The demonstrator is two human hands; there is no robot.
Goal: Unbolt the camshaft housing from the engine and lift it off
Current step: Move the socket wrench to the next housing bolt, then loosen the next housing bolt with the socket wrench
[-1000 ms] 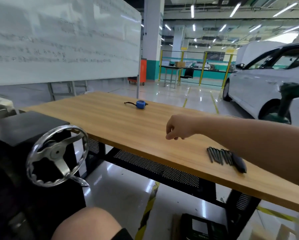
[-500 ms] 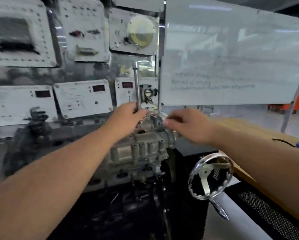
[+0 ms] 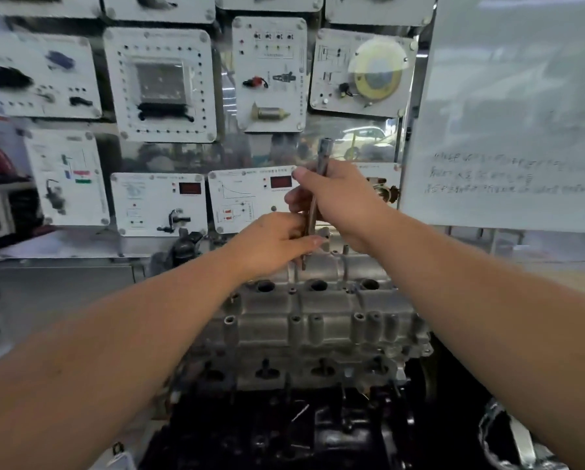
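Observation:
The grey aluminium camshaft housing sits on top of the engine in the middle of the view, with several bolt bosses and round holes along it. A long metal socket tool stands nearly upright over the housing's far edge. My right hand grips its upper shaft. My left hand pinches the lower shaft just above the housing. The tool's tip is partly hidden behind my left fingers.
A wall of white training panels with gauges and displays stands behind the engine. A whiteboard stands at the right. A steel handwheel shows at the lower right beside the engine stand.
My view swung from the wooden table round to the engine. My right hand came off the table and took hold of the tool's upper shaft, and my left hand slid lower on it.

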